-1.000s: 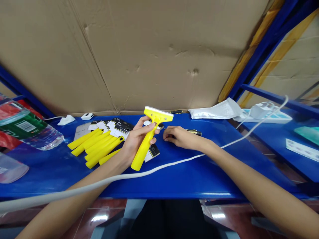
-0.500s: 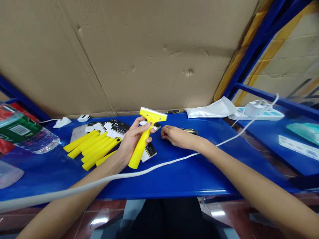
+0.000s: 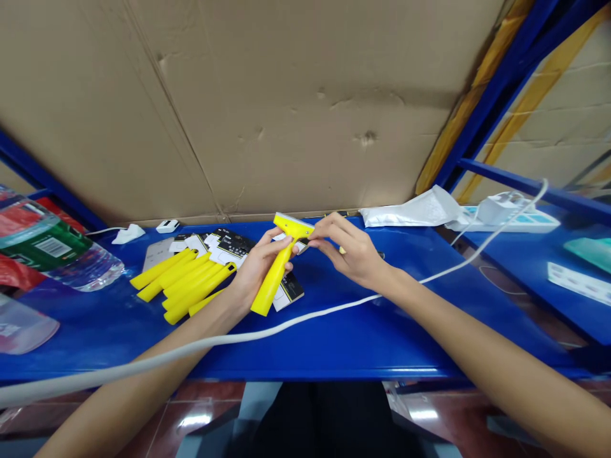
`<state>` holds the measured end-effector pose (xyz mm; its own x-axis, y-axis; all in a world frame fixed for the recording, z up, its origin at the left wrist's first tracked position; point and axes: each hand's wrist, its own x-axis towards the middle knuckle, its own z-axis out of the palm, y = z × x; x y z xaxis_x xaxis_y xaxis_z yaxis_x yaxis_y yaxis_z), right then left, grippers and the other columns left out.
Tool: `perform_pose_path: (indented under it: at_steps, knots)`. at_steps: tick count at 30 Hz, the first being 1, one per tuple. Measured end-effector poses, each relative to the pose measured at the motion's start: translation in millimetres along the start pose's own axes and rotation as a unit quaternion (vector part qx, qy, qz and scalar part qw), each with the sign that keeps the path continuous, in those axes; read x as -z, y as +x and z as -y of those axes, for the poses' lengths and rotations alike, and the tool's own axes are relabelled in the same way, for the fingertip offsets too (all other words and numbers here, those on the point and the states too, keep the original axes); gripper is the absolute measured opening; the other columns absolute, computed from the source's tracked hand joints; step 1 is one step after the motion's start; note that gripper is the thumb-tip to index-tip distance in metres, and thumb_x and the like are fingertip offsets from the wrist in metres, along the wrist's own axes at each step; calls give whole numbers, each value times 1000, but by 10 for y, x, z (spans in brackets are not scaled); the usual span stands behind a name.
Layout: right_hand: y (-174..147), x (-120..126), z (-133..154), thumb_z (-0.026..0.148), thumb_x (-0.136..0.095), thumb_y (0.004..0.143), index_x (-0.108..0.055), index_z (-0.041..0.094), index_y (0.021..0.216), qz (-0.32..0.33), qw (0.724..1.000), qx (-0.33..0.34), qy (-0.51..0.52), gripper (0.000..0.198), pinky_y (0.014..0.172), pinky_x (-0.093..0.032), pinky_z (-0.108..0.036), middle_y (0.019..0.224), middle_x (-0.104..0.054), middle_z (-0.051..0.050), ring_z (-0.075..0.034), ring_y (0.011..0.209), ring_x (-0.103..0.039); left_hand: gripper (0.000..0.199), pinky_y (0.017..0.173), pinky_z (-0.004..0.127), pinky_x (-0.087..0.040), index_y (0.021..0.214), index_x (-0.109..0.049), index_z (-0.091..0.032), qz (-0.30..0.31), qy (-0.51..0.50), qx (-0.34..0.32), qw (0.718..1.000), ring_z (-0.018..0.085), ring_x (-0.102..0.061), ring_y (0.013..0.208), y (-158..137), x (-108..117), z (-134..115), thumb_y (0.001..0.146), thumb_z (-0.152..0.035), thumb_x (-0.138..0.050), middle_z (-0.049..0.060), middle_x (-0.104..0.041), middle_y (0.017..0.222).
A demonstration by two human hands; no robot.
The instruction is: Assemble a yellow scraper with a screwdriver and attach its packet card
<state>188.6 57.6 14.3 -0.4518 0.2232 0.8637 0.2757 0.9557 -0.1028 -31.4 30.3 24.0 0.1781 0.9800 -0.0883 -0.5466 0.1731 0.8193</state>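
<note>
My left hand (image 3: 258, 262) is wrapped around the neck of a yellow scraper (image 3: 272, 283), whose wide head points up and away from me. A pale strip runs along the head's far edge. At the right end of that head is my right hand (image 3: 351, 249), its thumb and fingertips pinched together close against it; whatever sits between them is too small to make out. Left of my hands lie several yellow handles (image 3: 199, 292) in a row. Black and white printed cards (image 3: 289, 291) lie beneath and behind the left hand.
A white cable (image 3: 329, 310) crosses the blue table (image 3: 353, 356) in front of my hands. A large plastic bottle (image 3: 57, 248) and a clear tub (image 3: 28, 324) are at left. A silver-white pouch (image 3: 413, 208) and a power strip (image 3: 515, 222) lie at back right, before a cardboard wall (image 3: 296, 127).
My right hand has risen from the tabletop and moved to the right end of the scraper head. The scraper has tilted slightly in my left hand. The view has shifted a little.
</note>
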Motion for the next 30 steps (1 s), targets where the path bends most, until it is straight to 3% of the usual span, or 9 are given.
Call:
perform_pose_path:
  at_steps: [6, 20, 26, 30]
  knots:
    - [44, 53, 12, 29, -63, 113, -71, 26, 107, -18, 992, -121, 30, 11, 93, -60, -43, 109, -73, -9, -24, 101, -71, 42, 51, 18, -54, 117, -67, -21, 35, 59, 63, 996, 15, -75, 78, -118, -138, 19, 83, -13, -91, 5, -75, 100]
    - [25, 10, 3, 38, -78, 104, -79, 26, 98, -19, 969, -212, 128, 13, 103, -55, -44, 110, -72, -6, -24, 108, -70, 40, 53, 18, -54, 120, -69, -23, 67, 69, 105, 990, 15, -77, 80, -138, -80, 163, 87, -16, -90, 5, -74, 105]
    - [13, -25, -60, 58, -88, 91, -79, 25, 91, -18, 927, -321, 192, 35, 101, -55, -47, 113, -77, -9, -27, 111, -71, 37, 51, 18, -54, 120, -69, -21, 54, 65, 98, 992, 16, -77, 80, -147, -109, 159, 89, -13, -86, 7, -76, 103]
    - [9, -34, -84, 60, -90, 86, -79, 24, 89, -20, 920, -340, 195, 38, 102, -54, -48, 116, -77, -10, -28, 113, -71, 41, 51, 19, -54, 120, -70, -20, 50, 64, 99, 992, 17, -77, 80, -128, -117, 167, 85, -13, -89, 9, -77, 105]
